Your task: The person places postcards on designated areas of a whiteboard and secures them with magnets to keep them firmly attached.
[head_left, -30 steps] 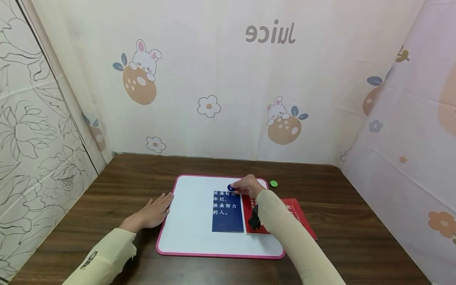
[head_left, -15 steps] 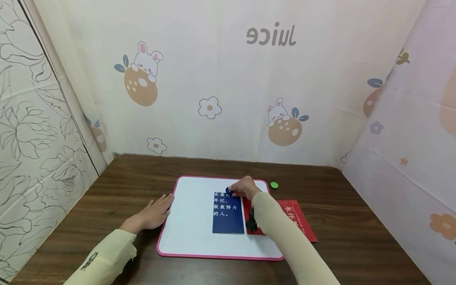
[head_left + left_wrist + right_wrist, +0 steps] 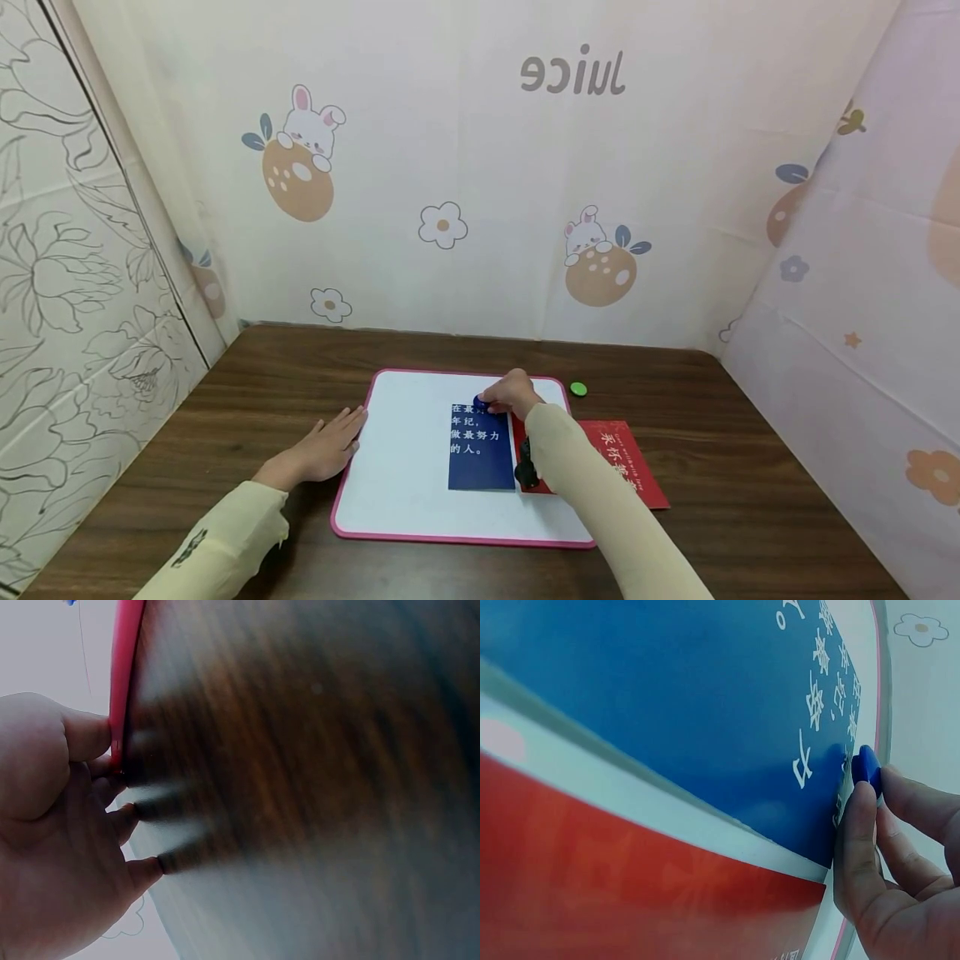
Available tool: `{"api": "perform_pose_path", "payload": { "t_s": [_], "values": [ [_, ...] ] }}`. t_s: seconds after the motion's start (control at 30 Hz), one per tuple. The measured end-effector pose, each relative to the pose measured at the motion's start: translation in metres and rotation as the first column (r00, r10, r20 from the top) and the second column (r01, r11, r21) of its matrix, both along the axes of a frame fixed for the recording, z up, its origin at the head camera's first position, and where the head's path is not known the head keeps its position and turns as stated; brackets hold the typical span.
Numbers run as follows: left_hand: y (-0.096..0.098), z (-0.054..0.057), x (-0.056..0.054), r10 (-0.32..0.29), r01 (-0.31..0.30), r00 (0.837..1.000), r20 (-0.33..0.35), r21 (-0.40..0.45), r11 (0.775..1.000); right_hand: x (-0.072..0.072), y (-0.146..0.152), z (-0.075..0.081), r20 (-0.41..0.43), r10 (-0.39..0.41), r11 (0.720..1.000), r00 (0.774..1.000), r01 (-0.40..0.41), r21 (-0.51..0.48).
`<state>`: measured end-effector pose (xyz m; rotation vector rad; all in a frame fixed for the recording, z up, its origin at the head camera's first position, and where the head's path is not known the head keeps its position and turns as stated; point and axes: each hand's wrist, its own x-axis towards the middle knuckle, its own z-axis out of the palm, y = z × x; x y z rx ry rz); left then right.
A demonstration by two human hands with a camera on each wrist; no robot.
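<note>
A whiteboard (image 3: 401,508) with a pink rim lies flat on the table. On it is a dark blue card (image 3: 480,467) with white characters, and a red card (image 3: 531,490) lies to its right. My right hand (image 3: 514,393) pinches a round blue magnet (image 3: 870,766) between thumb and fingers at the blue card's top edge. Whether the magnet touches the card is hard to tell. My left hand (image 3: 322,450) rests at the board's left edge with fingers extended; in the left wrist view its thumb (image 3: 88,735) touches the pink rim (image 3: 124,667).
A second red card (image 3: 630,467) with white characters lies partly on the table, right of the board, partly behind the right sleeve. A round green magnet (image 3: 578,389) lies on the table past the board's top right corner. A patterned curtain (image 3: 450,150) hangs behind the table.
My right hand has shifted slightly left and nearer with the blue magnet, which now sits at the blue card's top edge. My left hand has stayed in place.
</note>
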<state>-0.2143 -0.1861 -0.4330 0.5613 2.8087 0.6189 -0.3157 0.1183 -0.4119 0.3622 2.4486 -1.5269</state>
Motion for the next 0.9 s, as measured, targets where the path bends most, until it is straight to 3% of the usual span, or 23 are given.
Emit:
{"api": "perform_pose_path", "payload": {
  "t_s": [0.47, 0.9],
  "values": [
    [-0.0006, 0.0022, 0.0009, 0.000, 0.000, 1.000, 0.002, 0.000, 1.000, 0.0029, -0.0026, 0.0010, -0.043, 0.036, 0.997, 0.998, -0.033, 0.069],
    [-0.0011, 0.0042, 0.0016, 0.002, -0.002, 1.000, 0.012, 0.007, 1.000, 0.0040, -0.0043, 0.0014, -0.096, 0.102, 0.977, 0.990, -0.082, 0.195]
  ]
}}
